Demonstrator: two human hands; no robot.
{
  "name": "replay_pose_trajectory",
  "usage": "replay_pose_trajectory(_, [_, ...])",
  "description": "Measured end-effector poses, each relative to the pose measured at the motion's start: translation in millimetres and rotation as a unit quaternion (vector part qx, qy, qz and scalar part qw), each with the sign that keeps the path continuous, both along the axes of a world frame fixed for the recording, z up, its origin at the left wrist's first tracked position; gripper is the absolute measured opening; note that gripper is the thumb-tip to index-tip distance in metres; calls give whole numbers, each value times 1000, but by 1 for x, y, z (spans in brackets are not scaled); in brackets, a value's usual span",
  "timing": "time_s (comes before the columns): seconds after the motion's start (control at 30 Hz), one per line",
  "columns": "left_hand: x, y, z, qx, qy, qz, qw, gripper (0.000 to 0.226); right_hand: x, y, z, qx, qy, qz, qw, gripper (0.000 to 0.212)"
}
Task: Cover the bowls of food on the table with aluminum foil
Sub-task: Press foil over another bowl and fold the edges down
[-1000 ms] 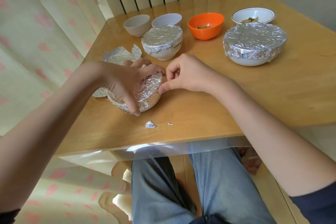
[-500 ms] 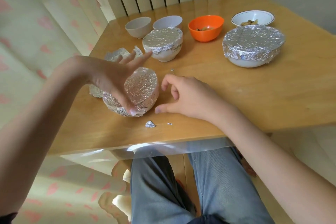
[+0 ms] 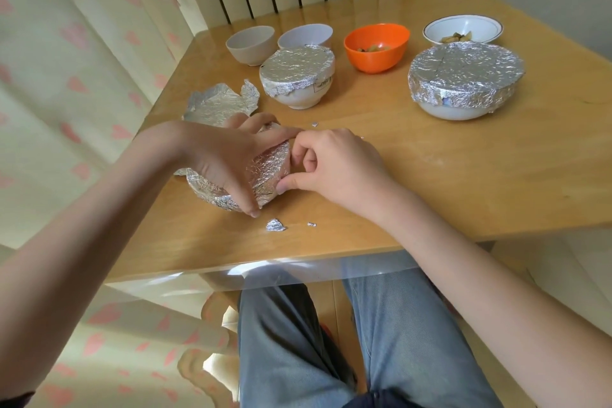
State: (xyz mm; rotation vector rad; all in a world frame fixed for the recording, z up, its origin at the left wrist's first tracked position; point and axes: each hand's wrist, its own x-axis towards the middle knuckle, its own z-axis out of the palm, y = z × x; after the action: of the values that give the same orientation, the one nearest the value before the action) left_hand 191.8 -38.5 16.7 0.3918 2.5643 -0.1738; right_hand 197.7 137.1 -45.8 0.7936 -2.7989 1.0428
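Both hands have closed in again on the foil-wrapped bowl (image 3: 265, 175) since half a second ago, when the left palm was lifted open above it and the right hand lay on the wood beside it. Now the left hand (image 3: 225, 159) lies over the bowl's top with its fingers spread and curled down round the foil, the thumb reaching to the near edge by the table surface. The right hand (image 3: 334, 166) sits just to the right of the bowl, its fingers curled in and its thumb and fingertips pressed against the foil at the bowl's right side, pinching it there. The bowl stands tilted on the wooden table (image 3: 463, 182), near the front left edge, with crumpled foil bunched under its left side.

Behind the left hand lies a loose sheet of aluminum foil (image 3: 220, 103), creased and partly upturned. Farther back stand 2 bowls already covered: a small covered bowl (image 3: 298, 76) in the middle and a large covered bowl (image 3: 467, 76) to the right. Along the far row stand 4 uncovered ones: a beige bowl (image 3: 251, 45), a white bowl (image 3: 304, 35), an orange bowl (image 3: 376, 48) with food in it, and a shallow rimmed white dish (image 3: 463, 30) with food. A torn foil scrap (image 3: 275, 225) lies just in front of the wrapped bowl, with a smaller fleck (image 3: 311, 224) beside it and another fleck (image 3: 314, 124) beyond the hands.
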Motion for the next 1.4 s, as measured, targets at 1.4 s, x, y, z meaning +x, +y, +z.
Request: replay_pose_trajectory(1.4, [19, -2, 4, -3, -4, 13, 1000, 134, 25, -11, -7, 66, 67, 4, 996, 45])
